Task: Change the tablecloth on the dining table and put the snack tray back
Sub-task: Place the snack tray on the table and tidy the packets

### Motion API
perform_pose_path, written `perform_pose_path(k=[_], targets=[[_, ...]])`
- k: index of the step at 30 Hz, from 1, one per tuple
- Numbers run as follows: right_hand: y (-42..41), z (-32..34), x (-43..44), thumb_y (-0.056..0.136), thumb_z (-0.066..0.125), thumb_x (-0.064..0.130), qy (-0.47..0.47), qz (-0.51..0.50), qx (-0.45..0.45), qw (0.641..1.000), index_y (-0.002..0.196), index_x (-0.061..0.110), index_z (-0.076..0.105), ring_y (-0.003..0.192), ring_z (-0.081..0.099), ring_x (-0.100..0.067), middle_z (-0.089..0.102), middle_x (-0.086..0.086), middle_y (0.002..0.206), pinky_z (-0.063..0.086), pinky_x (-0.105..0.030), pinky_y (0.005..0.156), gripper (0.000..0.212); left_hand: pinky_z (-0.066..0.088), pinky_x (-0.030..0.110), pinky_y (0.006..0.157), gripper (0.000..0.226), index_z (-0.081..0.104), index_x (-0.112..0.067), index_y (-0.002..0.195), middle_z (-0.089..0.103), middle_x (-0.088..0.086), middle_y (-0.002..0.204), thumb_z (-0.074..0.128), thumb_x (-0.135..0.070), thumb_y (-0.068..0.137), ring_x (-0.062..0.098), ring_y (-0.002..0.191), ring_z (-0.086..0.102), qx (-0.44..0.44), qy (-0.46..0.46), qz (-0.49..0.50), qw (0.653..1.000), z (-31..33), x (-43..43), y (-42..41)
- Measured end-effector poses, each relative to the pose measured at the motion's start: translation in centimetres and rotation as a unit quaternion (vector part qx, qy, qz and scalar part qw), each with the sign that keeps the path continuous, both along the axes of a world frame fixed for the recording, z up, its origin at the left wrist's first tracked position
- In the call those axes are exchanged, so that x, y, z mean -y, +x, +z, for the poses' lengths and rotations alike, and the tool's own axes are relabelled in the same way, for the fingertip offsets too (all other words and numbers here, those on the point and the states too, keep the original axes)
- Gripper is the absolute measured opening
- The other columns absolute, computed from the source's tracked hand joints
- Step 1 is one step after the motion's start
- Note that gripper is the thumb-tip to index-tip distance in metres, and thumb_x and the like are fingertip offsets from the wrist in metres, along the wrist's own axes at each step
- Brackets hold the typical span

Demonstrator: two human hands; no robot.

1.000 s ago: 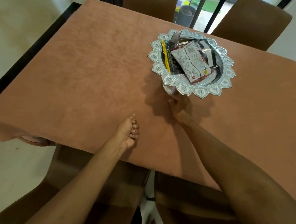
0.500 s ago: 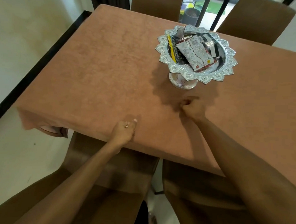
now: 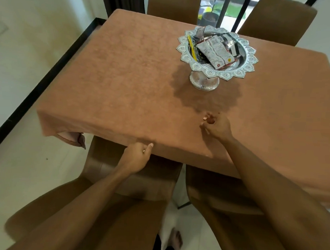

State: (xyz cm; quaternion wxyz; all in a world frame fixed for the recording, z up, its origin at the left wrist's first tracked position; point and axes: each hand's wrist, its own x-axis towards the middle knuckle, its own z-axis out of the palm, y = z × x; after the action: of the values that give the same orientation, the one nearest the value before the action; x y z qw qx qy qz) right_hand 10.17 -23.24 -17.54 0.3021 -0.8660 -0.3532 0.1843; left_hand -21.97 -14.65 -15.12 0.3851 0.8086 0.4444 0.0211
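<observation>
Both bare forearms reach forward from the lower edge of the frame. The bare left hand (image 3: 138, 155) is balled in a fist, thumb straight along the top. The bare right hand (image 3: 217, 126), farther ahead, has its fingers (image 3: 209, 117) loosely curled.

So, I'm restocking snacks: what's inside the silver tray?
Several foil snack packets lie piled in the silver tray, a grey-white one on top, a yellow-edged one at its left. Anything beneath them is covered.
</observation>
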Motion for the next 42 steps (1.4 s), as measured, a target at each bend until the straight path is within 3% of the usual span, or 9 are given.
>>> perform_pose_path(k=[4, 7, 11, 18, 21, 24, 29, 37, 42], targets=[[-0.7, -0.2, -1.2, 0.089, 0.071, 0.021, -0.096, 0.063, 0.106, 0.988, 0.089, 0.007, 0.076, 0.09, 0.061, -0.034, 0.065, -0.017, 0.095, 0.044, -0.034, 0.074, 0.015, 0.035, 0.031, 0.051, 0.053, 0.047, -0.014, 0.06, 0.045, 0.0, 0.052, 0.043, -0.043, 0.104, 0.012, 0.046, 0.042, -0.042, 0.013, -0.038, 0.998, -0.1, -1.8, -2.1], [-1.3, 0.3, -2.0, 0.086, 0.062, 0.004, -0.111, 0.036, 0.145, 0.983, 0.082, 0.004, 0.077, 0.085, 0.064, -0.039, 0.07, -0.019, 0.088, 0.038, -0.032, 0.067, 0.015, 0.035, 0.032, 0.051, 0.052, 0.05, -0.011, 0.062, 0.045, 0.001, 0.053, 0.044, -0.043, 0.104, 0.012, 0.045, 0.039, -0.04, 0.024, -0.05, 0.998, -0.3, -4.4, -3.8], [-5.0, 1.0, -3.7, 0.075, 0.06, -0.002, -0.14, -0.001, 0.174, 0.975, 0.08, 0.003, 0.078, 0.083, 0.067, -0.042, 0.074, -0.02, 0.086, 0.049, -0.037, 0.069, 0.019, 0.033, 0.032, 0.05, 0.054, 0.051, -0.011, 0.061, 0.044, 0.0, 0.05, 0.044, -0.042, 0.103, 0.012, 0.043, 0.037, -0.02, 0.036, -0.081, 0.996, -1.5, -9.7, -8.1], [-21.8, 1.4, -11.3, 0.081, 0.08, 0.015, -0.045, -0.062, 0.044, 0.996, 0.082, 0.022, 0.072, 0.083, 0.069, -0.019, 0.072, 0.002, 0.084, 0.05, -0.028, 0.071, 0.011, 0.02, 0.036, 0.048, 0.056, 0.037, -0.013, 0.051, 0.038, 0.004, 0.045, 0.047, -0.032, 0.103, 0.021, 0.043, 0.038, 0.005, 0.075, -0.135, 0.988, -1.8, -20.7, -21.4], [-32.4, 1.4, -17.7, 0.088, 0.077, 0.017, -0.022, 0.009, 0.019, 1.0, 0.092, 0.022, 0.074, 0.083, 0.063, -0.009, 0.07, 0.007, 0.096, 0.048, -0.017, 0.072, 0.007, 0.022, 0.036, 0.053, 0.056, 0.039, -0.011, 0.051, 0.039, 0.004, 0.047, 0.049, -0.033, 0.102, 0.027, 0.05, 0.041, -0.053, 0.063, -0.071, 0.994, -2.4, -26.1, -31.7], [-42.0, 1.5, -23.6, 0.09, 0.073, 0.011, -0.017, 0.119, -0.002, 0.993, 0.089, 0.022, 0.078, 0.083, 0.063, -0.006, 0.07, 0.011, 0.094, 0.052, -0.026, 0.081, 0.012, 0.025, 0.036, 0.052, 0.056, 0.034, -0.014, 0.05, 0.035, 0.002, 0.046, 0.051, -0.032, 0.101, 0.024, 0.048, 0.039, -0.109, 0.038, -0.021, 0.993, -2.9, -29.8, -40.6], [-53.4, 1.3, -33.4, 0.076, 0.075, 0.006, 0.016, 0.264, 0.025, 0.964, 0.081, 0.012, 0.077, 0.08, 0.07, -0.027, 0.074, -0.004, 0.085, 0.054, -0.032, 0.073, 0.008, 0.031, 0.033, 0.054, 0.061, 0.035, -0.015, 0.047, 0.038, 0.0, 0.043, 0.05, -0.035, 0.102, 0.029, 0.052, 0.053, -0.164, 0.023, 0.025, 0.986, -3.9, -34.1, -50.1], [-56.6, -2.4, -46.7, 0.086, 0.062, 0.009, -0.089, 0.327, -0.026, 0.94, 0.099, 0.012, 0.079, 0.096, 0.069, -0.024, 0.076, -0.004, 0.104, 0.054, -0.037, 0.087, 0.022, 0.027, 0.033, 0.054, 0.06, 0.034, -0.015, 0.049, 0.04, 0.0, 0.047, 0.046, -0.035, 0.104, 0.02, 0.05, 0.044, -0.196, -0.02, 0.058, 0.979, -6.8, -42.3, -50.8], [-54.1, -6.0, -54.2, 0.085, 0.063, 0.007, -0.143, 0.243, -0.134, 0.95, 0.093, 0.014, 0.079, 0.094, 0.068, -0.016, 0.076, 0.001, 0.1, 0.054, -0.033, 0.089, 0.019, 0.027, 0.032, 0.054, 0.057, 0.035, -0.014, 0.052, 0.041, 0.001, 0.051, 0.046, -0.036, 0.104, 0.02, 0.052, 0.045, -0.227, -0.095, 0.073, 0.966, -8.8, -49.7, -47.2]])
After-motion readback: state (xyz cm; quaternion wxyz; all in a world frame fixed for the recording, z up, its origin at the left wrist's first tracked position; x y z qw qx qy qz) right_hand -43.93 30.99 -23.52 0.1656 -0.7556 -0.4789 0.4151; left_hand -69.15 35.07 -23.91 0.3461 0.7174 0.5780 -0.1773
